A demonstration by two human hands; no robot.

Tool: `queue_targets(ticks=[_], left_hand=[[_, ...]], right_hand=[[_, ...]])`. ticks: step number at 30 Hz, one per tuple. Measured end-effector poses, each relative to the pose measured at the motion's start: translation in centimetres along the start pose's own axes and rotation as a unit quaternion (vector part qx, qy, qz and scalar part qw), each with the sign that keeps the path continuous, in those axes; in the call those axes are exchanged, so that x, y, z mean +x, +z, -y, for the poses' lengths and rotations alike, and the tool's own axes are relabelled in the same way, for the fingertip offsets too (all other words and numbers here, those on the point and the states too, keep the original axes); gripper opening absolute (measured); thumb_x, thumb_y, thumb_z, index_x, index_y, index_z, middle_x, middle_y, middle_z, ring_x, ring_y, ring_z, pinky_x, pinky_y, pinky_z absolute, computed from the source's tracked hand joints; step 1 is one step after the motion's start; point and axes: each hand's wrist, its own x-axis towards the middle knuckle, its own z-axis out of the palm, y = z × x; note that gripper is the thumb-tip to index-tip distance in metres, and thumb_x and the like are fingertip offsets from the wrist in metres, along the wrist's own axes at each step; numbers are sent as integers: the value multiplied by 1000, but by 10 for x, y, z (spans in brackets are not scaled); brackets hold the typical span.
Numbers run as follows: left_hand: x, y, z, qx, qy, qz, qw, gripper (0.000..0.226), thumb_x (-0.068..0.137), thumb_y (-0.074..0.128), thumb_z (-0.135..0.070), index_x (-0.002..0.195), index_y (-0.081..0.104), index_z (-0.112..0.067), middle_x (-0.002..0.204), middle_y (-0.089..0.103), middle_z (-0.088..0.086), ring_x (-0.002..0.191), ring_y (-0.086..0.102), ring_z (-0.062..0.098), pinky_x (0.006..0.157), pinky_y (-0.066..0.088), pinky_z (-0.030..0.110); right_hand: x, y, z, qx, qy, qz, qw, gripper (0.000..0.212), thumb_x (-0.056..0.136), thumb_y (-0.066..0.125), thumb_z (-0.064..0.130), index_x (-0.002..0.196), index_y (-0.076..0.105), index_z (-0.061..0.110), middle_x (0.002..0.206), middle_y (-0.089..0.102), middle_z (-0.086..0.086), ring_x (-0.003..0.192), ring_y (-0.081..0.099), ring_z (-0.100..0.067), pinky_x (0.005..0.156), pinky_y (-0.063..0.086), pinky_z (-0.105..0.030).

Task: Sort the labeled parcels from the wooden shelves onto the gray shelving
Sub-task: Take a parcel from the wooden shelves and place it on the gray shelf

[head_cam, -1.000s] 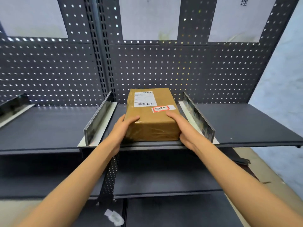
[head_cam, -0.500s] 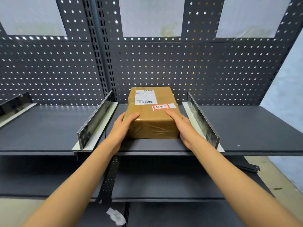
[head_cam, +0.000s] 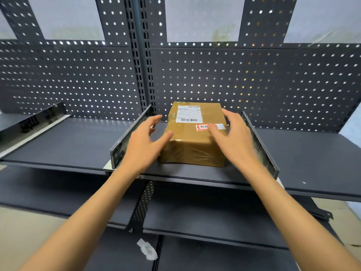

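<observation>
A brown taped parcel (head_cam: 192, 140) with a white barcode label and a red sticker lies flat on the gray shelf (head_cam: 78, 141), between two upright dividers. My left hand (head_cam: 145, 142) hovers at its left front corner with fingers spread, thumb near the box edge. My right hand (head_cam: 233, 133) is over the parcel's right side, fingers spread and partly covering the red sticker. Neither hand grips the box.
The left divider (head_cam: 127, 141) and right divider (head_cam: 259, 145) bound the bay. A perforated gray back panel (head_cam: 254, 85) rises behind. Lower shelves (head_cam: 195, 208) sit below, with a scrap of white tape (head_cam: 147, 249) on the upright post. Another divider (head_cam: 33, 120) stands far left.
Both hands have let go of the parcel's front corners and lifted off with fingers spread. The parcel now sits farther back on the shelf.
</observation>
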Motion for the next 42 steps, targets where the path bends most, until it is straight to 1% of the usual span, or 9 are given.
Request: queue_targets(ticks=[5, 11, 16, 21, 26, 29, 32, 36, 42], left_hand=[[-21, -46, -10, 229, 129, -89, 961, 32, 90, 61, -35, 118, 62, -22, 104, 67, -6, 96, 62, 19, 80, 51, 38], [-50, -142, 26, 409, 158, -160, 884, 32, 86, 49, -37, 97, 66, -12, 82, 67, 2, 73, 62, 29, 62, 46, 34], [-95, -244, 67, 475, 96, -202, 851, 35, 84, 46, -37, 89, 68, -10, 81, 66, 10, 71, 62, 35, 59, 47, 36], [-153, -363, 106, 540, 9, -249, 804, 20, 86, 63, -28, 88, 68, -9, 82, 67, 14, 70, 60, 37, 55, 38, 31], [-228, -466, 146, 610, -79, -265, 743, 24, 84, 59, -30, 90, 68, -8, 81, 65, 16, 71, 60, 38, 59, 45, 39], [-273, -514, 156, 626, -124, -291, 713, 22, 87, 65, -26, 95, 69, -6, 88, 67, 18, 79, 61, 41, 60, 40, 36], [-309, -553, 162, 625, -159, -320, 694, 27, 89, 62, -26, 104, 68, -4, 97, 68, 20, 87, 61, 42, 65, 40, 38], [-347, -600, 183, 636, -197, -339, 664, 26, 89, 63, -26, 102, 69, -4, 95, 68, 21, 87, 61, 40, 71, 46, 43], [-370, -662, 236, 649, -234, -361, 628, 18, 84, 68, -22, 94, 69, -7, 86, 68, 14, 78, 62, 36, 66, 44, 37]], right_hand=[[-16, 24, 50, -91, -145, -15, 985, 40, 90, 60, 31, 127, 56, 16, 123, 53, -3, 115, 48, -25, 92, 38, -35], [-43, 81, 121, -184, -308, -33, 933, 29, 84, 59, 32, 98, 66, 8, 91, 60, -10, 84, 57, -33, 72, 45, -38], [-73, 142, 197, -176, -373, -33, 910, 36, 84, 46, 35, 86, 66, 6, 82, 59, -11, 74, 56, -32, 67, 45, -37], [-115, 226, 285, -133, -420, -1, 898, 28, 83, 60, 29, 90, 66, 3, 83, 60, -14, 76, 56, -34, 68, 45, -41], [-173, 312, 366, -73, -444, 38, 892, 27, 84, 64, 25, 92, 66, 0, 85, 61, -19, 78, 57, -38, 68, 45, -43], [-212, 356, 415, -28, -464, 62, 883, 30, 84, 58, 27, 93, 66, 0, 86, 62, -20, 80, 58, -39, 67, 44, -43], [-247, 395, 456, 4, -486, 107, 868, 31, 90, 58, 30, 109, 64, 5, 103, 63, -17, 96, 58, -36, 80, 45, -45], [-283, 446, 505, 46, -515, 135, 845, 32, 93, 56, 36, 110, 64, 10, 109, 63, -14, 103, 57, -32, 88, 46, -44], [-315, 528, 572, 111, -539, 189, 813, 33, 93, 55, 39, 108, 66, 11, 107, 64, -12, 103, 57, -31, 87, 46, -45]])
